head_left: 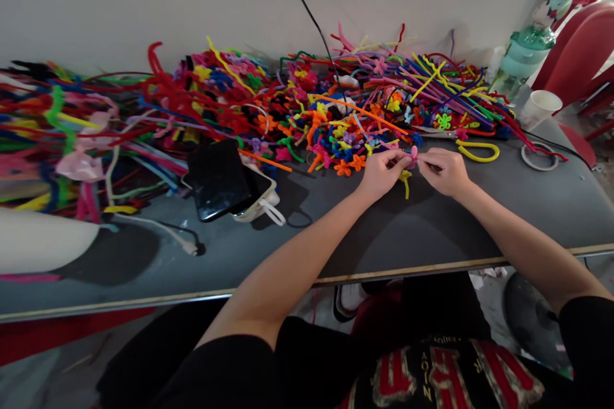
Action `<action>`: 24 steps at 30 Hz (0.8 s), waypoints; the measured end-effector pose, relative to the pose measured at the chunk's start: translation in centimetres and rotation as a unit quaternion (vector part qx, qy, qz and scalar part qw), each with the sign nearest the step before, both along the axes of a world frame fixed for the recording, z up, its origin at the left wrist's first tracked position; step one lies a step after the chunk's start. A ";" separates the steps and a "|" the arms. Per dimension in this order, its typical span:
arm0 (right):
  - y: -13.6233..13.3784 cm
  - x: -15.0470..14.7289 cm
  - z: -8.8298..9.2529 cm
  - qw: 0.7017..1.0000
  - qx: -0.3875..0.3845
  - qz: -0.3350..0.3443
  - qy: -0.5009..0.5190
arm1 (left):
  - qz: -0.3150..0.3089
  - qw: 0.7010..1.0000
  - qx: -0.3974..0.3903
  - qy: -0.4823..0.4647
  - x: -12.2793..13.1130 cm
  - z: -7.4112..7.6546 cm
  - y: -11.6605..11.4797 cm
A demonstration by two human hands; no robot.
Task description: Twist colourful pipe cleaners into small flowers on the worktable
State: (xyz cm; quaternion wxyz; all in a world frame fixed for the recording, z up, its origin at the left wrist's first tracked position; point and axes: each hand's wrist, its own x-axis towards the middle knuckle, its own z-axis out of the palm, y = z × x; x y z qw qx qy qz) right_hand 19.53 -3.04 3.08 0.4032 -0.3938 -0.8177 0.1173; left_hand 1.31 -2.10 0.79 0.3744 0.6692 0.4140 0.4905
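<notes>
A small pink fuzzy piece (414, 153) is up between the two hands, just above the near edge of the colourful heap. The left hand (382, 174) has it from the left, thumb and forefinger closed on its side; the right hand (445, 171) meets it from the right, fingertips also pinched together there. The piece sits right at the fingertips, poking out on the far side, and the fingers cover so much of it that I can't make out its full shape. Just under it a yellow fuzzy stem (407, 186) dangles or lies toward the near side; whether it's joined to the pink bit, I can't tell.

Left of the hands lie orange fuzzy flowers (357, 162), and behind them the heap of fuzzy stems (230, 86) runs along the wall, too tangled to sort by eye and cut off at the left. To the right are a bent yellow loop (482, 159), a roll of tape (526, 158) with a red stem across it, a paper cup (542, 107) and, farther back, a green bottle (520, 57). Over on the left, a black device (218, 182) partly covers a pale case (263, 195). Nearer still, a white rounded object (43, 239) is cut off, so I can't say what it is.
</notes>
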 end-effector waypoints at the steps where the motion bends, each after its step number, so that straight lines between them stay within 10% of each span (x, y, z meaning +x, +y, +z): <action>1: 0.0 0.1 0.0 1.000 -0.001 0.006 -0.004 | -0.002 1.000 0.002 -0.004 0.0 0.0 0.0; 10: 0.9 0.0 0.1 0.950 -0.161 0.019 0.265 | 0.013 0.995 0.095 0.008 0.0 1.0 -1.1; 15: 1.6 1.0 0.8 0.889 -0.352 0.137 0.259 | 0.059 0.925 0.350 0.136 -0.9 0.8 -0.3; 24: 1.4 0.7 0.6 0.770 -0.532 0.269 0.227 | 0.045 0.831 0.519 0.195 -1.9 0.4 -0.3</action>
